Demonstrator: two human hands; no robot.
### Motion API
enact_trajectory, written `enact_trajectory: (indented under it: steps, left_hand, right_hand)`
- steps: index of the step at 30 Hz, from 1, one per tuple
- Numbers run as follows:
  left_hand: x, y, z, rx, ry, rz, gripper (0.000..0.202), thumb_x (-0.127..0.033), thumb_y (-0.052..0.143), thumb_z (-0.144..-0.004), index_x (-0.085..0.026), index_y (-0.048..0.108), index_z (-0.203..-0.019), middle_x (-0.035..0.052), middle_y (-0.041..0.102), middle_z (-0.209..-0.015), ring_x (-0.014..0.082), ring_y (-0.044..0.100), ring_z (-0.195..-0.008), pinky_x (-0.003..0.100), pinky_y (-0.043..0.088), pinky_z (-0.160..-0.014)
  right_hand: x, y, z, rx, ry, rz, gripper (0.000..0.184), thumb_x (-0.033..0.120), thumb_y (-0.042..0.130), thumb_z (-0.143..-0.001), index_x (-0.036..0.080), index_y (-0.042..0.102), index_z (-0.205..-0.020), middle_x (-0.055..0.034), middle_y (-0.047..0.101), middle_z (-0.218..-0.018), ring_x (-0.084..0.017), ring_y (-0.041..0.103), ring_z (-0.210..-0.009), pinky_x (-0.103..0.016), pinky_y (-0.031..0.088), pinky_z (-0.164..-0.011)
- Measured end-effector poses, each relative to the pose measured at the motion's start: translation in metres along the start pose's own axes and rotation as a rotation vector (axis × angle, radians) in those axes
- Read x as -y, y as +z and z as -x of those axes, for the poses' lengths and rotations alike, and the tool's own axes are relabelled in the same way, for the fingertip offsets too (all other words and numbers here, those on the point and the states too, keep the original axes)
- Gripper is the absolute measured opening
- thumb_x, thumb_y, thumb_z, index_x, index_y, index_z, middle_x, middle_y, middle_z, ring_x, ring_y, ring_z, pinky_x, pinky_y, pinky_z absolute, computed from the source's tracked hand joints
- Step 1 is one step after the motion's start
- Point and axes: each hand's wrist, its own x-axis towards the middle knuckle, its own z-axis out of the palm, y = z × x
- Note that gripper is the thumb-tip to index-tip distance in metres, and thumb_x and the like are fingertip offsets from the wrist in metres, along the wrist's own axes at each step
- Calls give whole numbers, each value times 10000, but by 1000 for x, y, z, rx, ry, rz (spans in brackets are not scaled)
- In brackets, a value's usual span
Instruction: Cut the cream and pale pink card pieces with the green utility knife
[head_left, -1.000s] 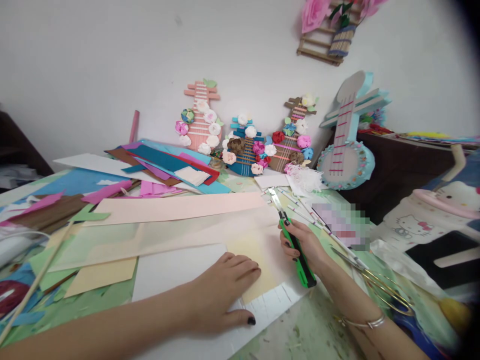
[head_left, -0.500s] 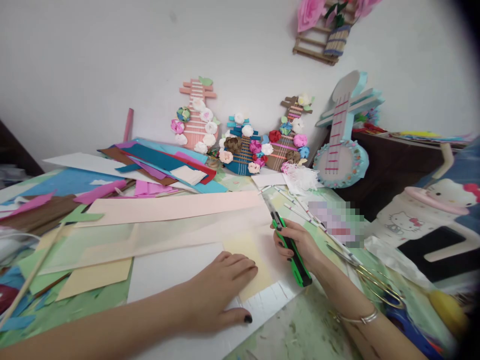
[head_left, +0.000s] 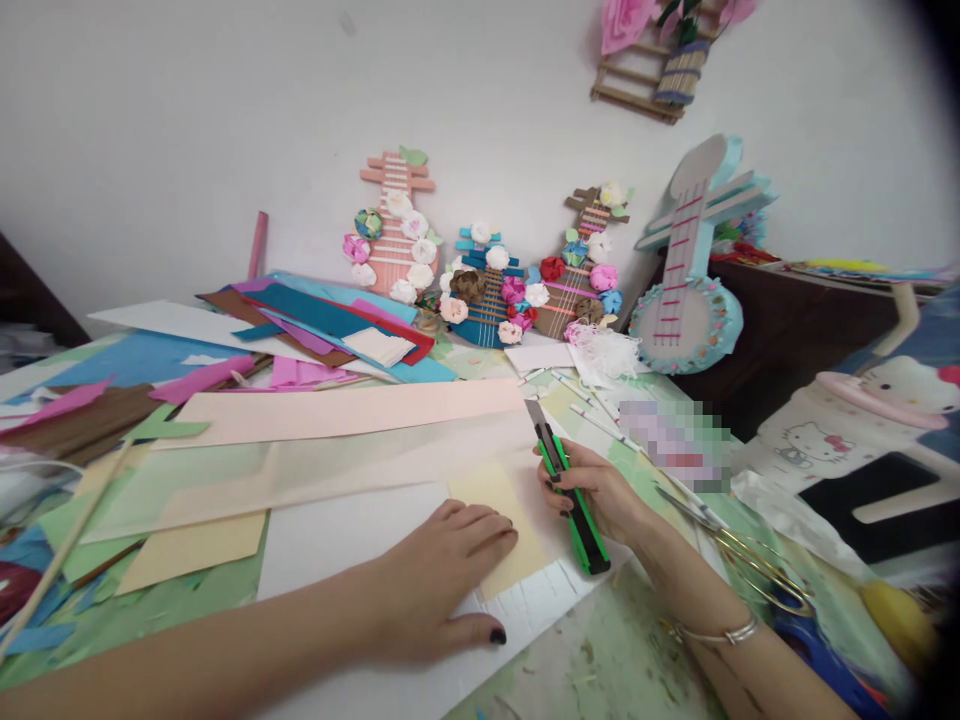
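My left hand (head_left: 442,580) lies flat, palm down, with its fingers over a pale yellow paper piece (head_left: 517,545) and its thumb on a white sheet (head_left: 330,540). In my right hand (head_left: 600,490) is a green and black utility knife (head_left: 574,505), fingers wrapped round its handle. The blade is out and points away from me, up and to the left. Its tip is near the right end of a pale pink paper strip (head_left: 360,412); whether it touches is unclear. A translucent pale sheet (head_left: 300,475) lies between the strip and the white sheet.
Gold-handled scissors (head_left: 757,565) lie right of my right forearm, near blue-handled ones (head_left: 817,650). A Hello Kitty cup (head_left: 817,430) stands at the right. Coloured papers (head_left: 322,320) are piled at the back left. Flower-decorated paper instruments (head_left: 487,290) lean along the wall.
The knife has tilted, its handle end swinging left and its tip rising slightly; more blade now shows. My left hand stays in place on the papers.
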Motion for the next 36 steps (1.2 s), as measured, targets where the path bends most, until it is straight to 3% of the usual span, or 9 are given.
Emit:
enact_trajectory:
  steps: [7,18,29,33,36]
  left_hand:
    - [1,0,0,5,-1,2,650,-528,538,-869,-186,383,-1400,129,486,-1381,306,439,-1258,470,319,-1062]
    - [1,0,0,22,2,6,630,-519,513,-888,-170,393,-1398,136,474,-1394,308,417,-1268,467,297,-1069]
    - [2,1,1,0,6,-4,632,-524,512,-885,-179,387,-1399,136,476,-1389,310,424,-1264,476,297,-1067]
    - [2,2,0,-7,10,-10,626,-529,511,-884,-181,396,-1391,132,488,-1378,305,435,-1255,468,302,-1063]
    - [2,2,-2,-9,18,-20,613,-523,513,-884,-160,419,-1369,133,506,-1357,301,456,-1224,462,311,-1050]
  right_hand:
    - [-2,-1,0,4,-24,45,423,28,498,-467,188,536,-857,8,575,-763,-90,503,-496,-223,333,-455]
    - [-2,-4,1,58,22,44,498,-19,489,-417,204,512,-862,19,568,-801,-96,542,-606,-209,358,-539]
    - [-3,-5,1,81,16,93,513,-38,490,-421,208,500,-871,17,559,-823,-101,511,-611,-210,326,-512]
    - [-1,-6,3,73,9,76,540,-30,527,-470,223,505,-947,18,580,-846,-107,539,-641,-225,378,-566]
    - [7,-6,6,47,-50,15,678,-3,550,-536,302,447,-1133,21,631,-873,-135,582,-660,-282,436,-657]
